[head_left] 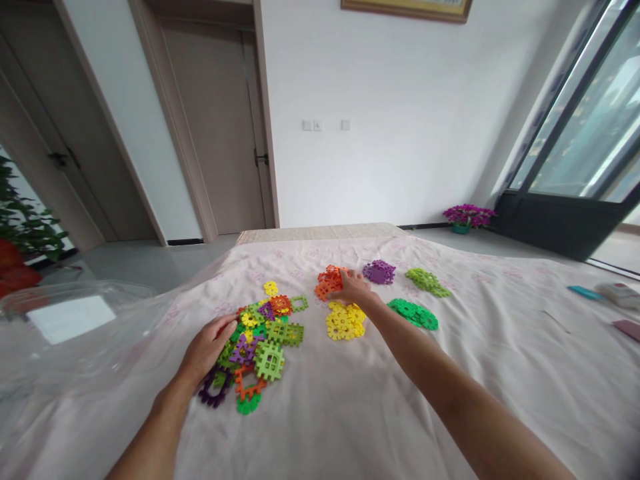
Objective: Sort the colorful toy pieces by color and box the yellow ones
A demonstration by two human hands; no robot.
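Note:
My left hand (213, 339) rests against the left side of a mixed heap of plastic building pieces, its fingers stretched out along the edge. In that heap are a light green square piece (269, 361), a purple piece (246, 349), an orange frame piece (249, 383) and a dark purple frame piece (216, 388). My right hand (353, 288) reaches over a pile of orange flower-shaped pieces (327, 281), thumb and fingers apart and touching it. Just below that hand lies a pile of yellow flower-shaped pieces (345, 323).
Purple (379, 272), light green (428, 282) and dark green pieces (414, 314) lie in separate piles on the pale bedsheet (320, 413). A clear plastic container (125, 313) is at left. A blue item (584, 292) and a thin stick (556, 321) lie at right.

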